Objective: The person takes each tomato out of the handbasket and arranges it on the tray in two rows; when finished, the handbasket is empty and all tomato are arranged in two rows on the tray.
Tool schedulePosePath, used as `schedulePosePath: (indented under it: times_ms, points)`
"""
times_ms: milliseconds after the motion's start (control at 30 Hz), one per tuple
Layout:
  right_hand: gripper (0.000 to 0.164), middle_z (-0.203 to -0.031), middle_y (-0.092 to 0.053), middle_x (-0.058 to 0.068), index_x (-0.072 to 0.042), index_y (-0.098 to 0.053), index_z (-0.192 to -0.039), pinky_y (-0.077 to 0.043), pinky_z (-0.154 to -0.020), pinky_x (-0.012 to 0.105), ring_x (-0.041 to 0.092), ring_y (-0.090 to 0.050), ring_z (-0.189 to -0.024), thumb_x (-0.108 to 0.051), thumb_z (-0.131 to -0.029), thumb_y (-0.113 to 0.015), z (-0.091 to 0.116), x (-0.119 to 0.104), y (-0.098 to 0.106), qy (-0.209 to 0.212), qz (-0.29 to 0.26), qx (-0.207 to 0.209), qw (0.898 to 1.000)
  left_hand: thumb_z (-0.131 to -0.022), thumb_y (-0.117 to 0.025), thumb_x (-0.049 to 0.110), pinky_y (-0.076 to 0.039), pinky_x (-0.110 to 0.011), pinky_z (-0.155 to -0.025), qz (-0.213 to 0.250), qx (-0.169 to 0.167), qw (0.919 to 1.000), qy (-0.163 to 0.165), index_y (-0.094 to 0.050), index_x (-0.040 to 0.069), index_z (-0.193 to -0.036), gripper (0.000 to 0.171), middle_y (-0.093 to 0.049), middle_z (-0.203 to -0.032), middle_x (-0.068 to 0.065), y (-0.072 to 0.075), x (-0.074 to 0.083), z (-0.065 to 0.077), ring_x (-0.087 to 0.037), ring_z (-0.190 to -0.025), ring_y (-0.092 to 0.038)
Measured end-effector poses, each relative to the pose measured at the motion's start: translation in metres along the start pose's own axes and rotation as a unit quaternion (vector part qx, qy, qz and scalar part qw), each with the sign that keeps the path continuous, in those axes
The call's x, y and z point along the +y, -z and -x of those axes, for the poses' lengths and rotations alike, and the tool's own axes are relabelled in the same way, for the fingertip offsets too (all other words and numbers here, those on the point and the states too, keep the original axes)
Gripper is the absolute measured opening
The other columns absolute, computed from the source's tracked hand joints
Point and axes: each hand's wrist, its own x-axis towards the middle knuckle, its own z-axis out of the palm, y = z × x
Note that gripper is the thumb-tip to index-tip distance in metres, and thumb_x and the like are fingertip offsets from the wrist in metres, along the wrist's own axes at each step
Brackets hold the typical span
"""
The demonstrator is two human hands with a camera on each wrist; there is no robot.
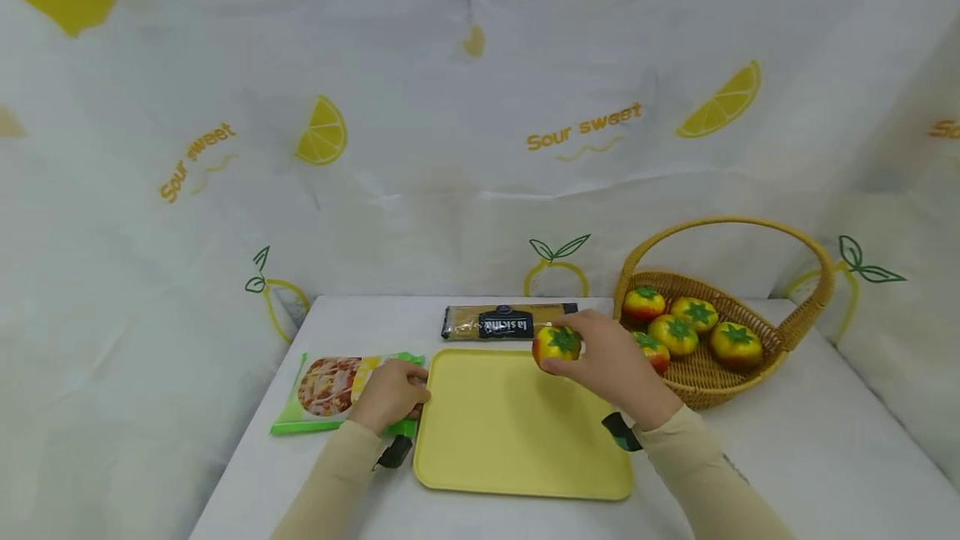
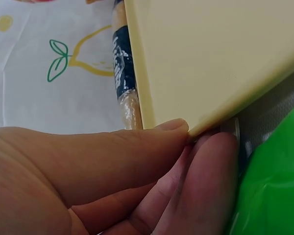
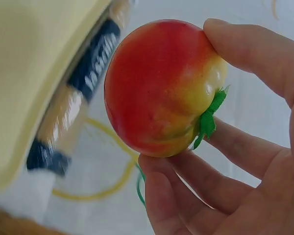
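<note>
My right hand (image 1: 611,361) holds a red and yellow tomato (image 1: 557,346) with a green leafy top, above the right back part of a yellow tray (image 1: 517,440). In the right wrist view thumb and fingertips grip the tomato (image 3: 161,88) from opposite sides. At the tray's left edge, my left hand (image 1: 392,394) pinches the rim; the left wrist view shows the thumb (image 2: 171,126) on top of the tray's corner (image 2: 196,122) and a finger beneath. Several like tomatoes (image 1: 675,335) lie in a wicker basket (image 1: 712,397) at the right.
A pasta packet (image 1: 506,322) with a dark label lies behind the tray. Left of the tray, partly under the left forearm, is a green-edged food bag (image 1: 326,390). The basket's tall handle (image 1: 727,222) arches up. A lemon-printed white cloth (image 1: 420,148) hangs behind the table.
</note>
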Motion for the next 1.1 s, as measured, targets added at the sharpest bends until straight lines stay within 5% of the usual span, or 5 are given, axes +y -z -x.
schedulePosePath:
  times_ms: [467,733,1100]
  points:
    - [0.057,-0.139,-0.07,0.009,-0.015,-0.075,-0.134,-0.058,-0.107,0.049,0.027,-0.066,-0.121,-0.037,-0.085,-0.093,-0.038,-0.034,-0.089,0.032,-0.039,-0.073,0.996,-0.095,-0.076,0.003,-0.062,-0.028,-0.062,0.001,-0.003,0.9999,0.013,-0.073,-0.002,-0.133,0.038,-0.072,-0.09,-0.007,-0.002,0.006,-0.001,-0.015,-0.066,-0.07]
    - [0.057,-0.135,-0.071,0.01,-0.012,-0.074,-0.135,-0.058,-0.105,0.049,0.025,-0.066,-0.116,-0.038,-0.087,-0.091,-0.051,-0.051,-0.107,0.078,-0.024,-0.091,0.992,-0.095,-0.076,0.004,-0.062,-0.029,-0.062,-0.007,-0.005,0.9998,0.021,-0.073,-0.001,-0.133,0.039,-0.073,-0.09,-0.007,-0.002,0.007,-0.004,-0.015,-0.065,-0.071]
    - [0.058,-0.137,-0.069,0.01,-0.011,-0.073,-0.137,-0.058,-0.103,0.048,0.026,-0.064,-0.115,-0.037,-0.088,-0.091,-0.053,-0.063,-0.114,0.086,-0.021,-0.1,0.991,-0.094,-0.076,0.005,-0.063,-0.029,-0.063,-0.007,-0.006,0.9996,0.026,-0.072,-0.001,-0.133,0.039,-0.073,-0.091,-0.007,-0.002,0.005,-0.005,-0.015,-0.066,-0.072]
